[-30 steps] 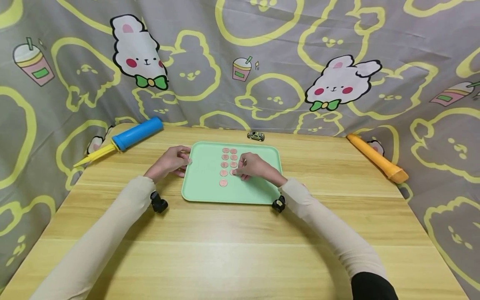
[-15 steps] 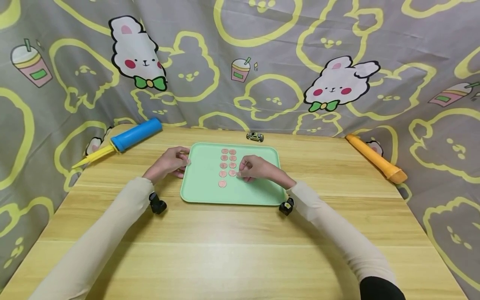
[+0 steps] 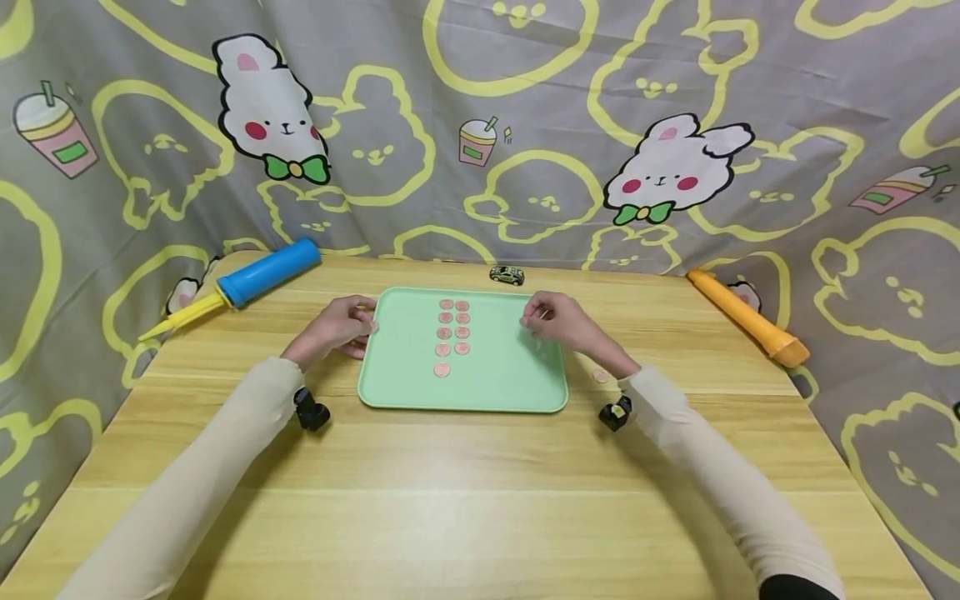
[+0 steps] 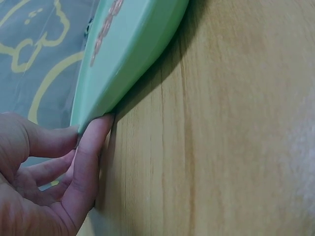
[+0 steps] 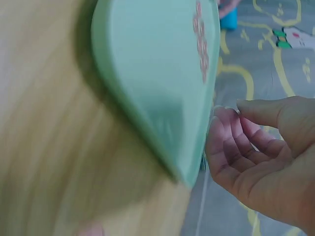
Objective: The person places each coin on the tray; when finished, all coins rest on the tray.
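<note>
A pale green tray (image 3: 405, 388) lies on the wooden table, bearing copper-coloured coins (image 3: 442, 369) in two columns, the left column one coin longer. At the tray's left edge, my left hand (image 3: 339, 327) pinches the rim between thumb and forefinger; the left wrist view shows the thumb (image 4: 54, 141) on one side of the rim. My right hand (image 3: 558, 320) hovers over the tray's right part, to the right of the coins. Its fingers (image 5: 229, 140) are loosely bent, and nothing shows between them. Another coin (image 3: 601, 376) lies on the table beside the right wrist.
Behind the tray sits a small toy car (image 3: 507, 275). A blue and yellow hand pump (image 3: 270, 272) lies at the back left, and an orange baton-like object (image 3: 742, 317) at the back right. A patterned grey curtain (image 3: 540, 100) hangs round the table's back and sides.
My right hand has let go of the last coin in the right column and moved right, uncovering it and the loose coin on the table. The left hand keeps its hold on the rim.
</note>
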`<action>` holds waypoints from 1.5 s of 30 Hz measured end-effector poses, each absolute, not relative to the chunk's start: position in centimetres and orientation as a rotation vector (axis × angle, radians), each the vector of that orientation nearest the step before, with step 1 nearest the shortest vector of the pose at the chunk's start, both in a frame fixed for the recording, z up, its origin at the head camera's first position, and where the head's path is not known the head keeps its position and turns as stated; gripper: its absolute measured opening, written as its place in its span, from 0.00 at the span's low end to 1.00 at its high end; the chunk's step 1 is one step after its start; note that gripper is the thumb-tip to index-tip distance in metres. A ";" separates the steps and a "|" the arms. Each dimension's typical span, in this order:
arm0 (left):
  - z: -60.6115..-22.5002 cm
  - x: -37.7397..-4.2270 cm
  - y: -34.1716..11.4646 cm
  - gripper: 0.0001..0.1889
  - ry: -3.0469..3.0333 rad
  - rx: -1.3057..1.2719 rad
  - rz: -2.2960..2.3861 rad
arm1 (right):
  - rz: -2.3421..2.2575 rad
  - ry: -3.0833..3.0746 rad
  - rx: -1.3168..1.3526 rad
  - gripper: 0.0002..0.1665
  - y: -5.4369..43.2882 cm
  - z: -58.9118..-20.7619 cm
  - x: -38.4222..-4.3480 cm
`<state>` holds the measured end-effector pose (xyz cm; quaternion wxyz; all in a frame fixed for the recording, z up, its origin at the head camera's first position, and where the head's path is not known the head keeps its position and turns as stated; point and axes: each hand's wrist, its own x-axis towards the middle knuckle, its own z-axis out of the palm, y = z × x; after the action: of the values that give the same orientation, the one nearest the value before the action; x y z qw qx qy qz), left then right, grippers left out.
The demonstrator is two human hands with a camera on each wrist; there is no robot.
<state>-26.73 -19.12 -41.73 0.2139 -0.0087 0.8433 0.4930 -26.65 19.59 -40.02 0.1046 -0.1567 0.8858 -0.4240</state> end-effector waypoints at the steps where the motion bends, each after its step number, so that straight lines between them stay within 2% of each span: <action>1: -41.7 -26.7 -19.1 0.31 2.340 -0.027 1.367 | -1.243 2.627 -0.453 0.07 20.2 -39.9 -26.7; 9: -41.7 -26.7 -19.1 0.31 2.344 -0.027 1.371 | -1.004 2.704 -0.505 0.09 25.6 -38.9 -26.5; 18: -41.7 -26.9 -19.2 0.31 2.356 -0.023 1.373 | -0.767 2.448 -0.535 0.22 29.9 -39.3 -24.8; 25: -41.7 -26.8 -19.4 0.30 2.359 -0.026 1.370 | -0.845 2.522 -0.642 0.16 30.3 -41.6 -24.1; 31: -41.9 -26.8 -19.2 0.30 2.334 -0.007 1.392 | -0.786 2.704 -0.421 0.20 30.2 -41.9 -23.5; 36: -42.1 -26.8 -19.3 0.30 2.337 0.003 1.398 | -0.842 2.684 -0.187 0.17 29.5 -41.9 -22.5; 45: -41.8 -26.7 -19.1 0.30 2.333 0.002 1.389 | -0.961 2.664 -0.162 0.15 29.5 -42.1 -21.4</action>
<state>-26.69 -19.07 -41.85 0.2115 0.0007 0.8398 0.4999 -21.37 29.51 -42.10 0.1520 -0.0563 0.9282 -0.3349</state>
